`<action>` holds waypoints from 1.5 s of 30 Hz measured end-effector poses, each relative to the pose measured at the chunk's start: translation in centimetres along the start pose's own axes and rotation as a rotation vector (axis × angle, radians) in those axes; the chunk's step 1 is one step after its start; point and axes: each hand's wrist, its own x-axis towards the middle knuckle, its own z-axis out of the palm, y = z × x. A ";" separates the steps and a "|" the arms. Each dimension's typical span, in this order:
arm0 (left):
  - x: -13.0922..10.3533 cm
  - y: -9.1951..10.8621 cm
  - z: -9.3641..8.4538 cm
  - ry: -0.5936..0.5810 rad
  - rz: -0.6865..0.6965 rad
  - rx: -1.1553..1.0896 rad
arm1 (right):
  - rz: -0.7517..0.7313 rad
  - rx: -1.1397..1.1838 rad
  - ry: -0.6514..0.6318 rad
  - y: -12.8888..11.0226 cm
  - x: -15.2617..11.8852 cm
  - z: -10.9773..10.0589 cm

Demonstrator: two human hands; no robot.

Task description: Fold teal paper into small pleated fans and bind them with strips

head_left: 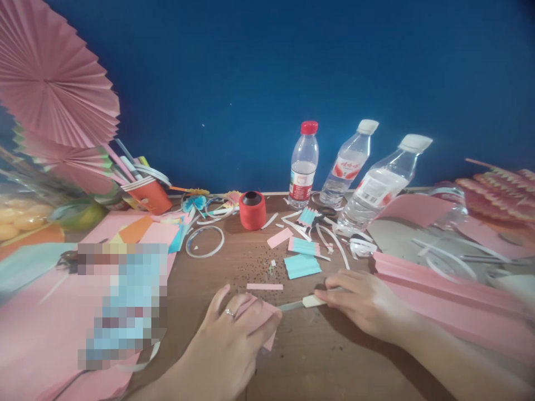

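A small sheet of pink paper (271, 337) lies on the brown table, held down under the bent fingers of my left hand (234, 328), which wears a ring. My fingers cover much of the sheet. In my right hand (361, 301) is a knife with a white handle (313, 301), gripped between thumb and fingers. Its flat grey blade points left, and the tip meets the right edge of the pink paper. Just beyond my left fingers lies a narrow pink strip (264, 287). Farther off are a folded blue paper piece (303, 266) and dark specks scattered on the wood.
Three bottles, one with a red cap (304, 167), stand along the blue wall. A red spool (252, 211) and a white ring (204, 241) lie left of them. An orange cup (148, 195) holds pens. Pink paper (451, 301) spreads at right, beside white strips.
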 end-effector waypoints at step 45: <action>-0.8 -0.4 -0.4 -0.241 0.151 -0.072 | 0.013 0.008 -0.035 -0.3 -0.3 -0.1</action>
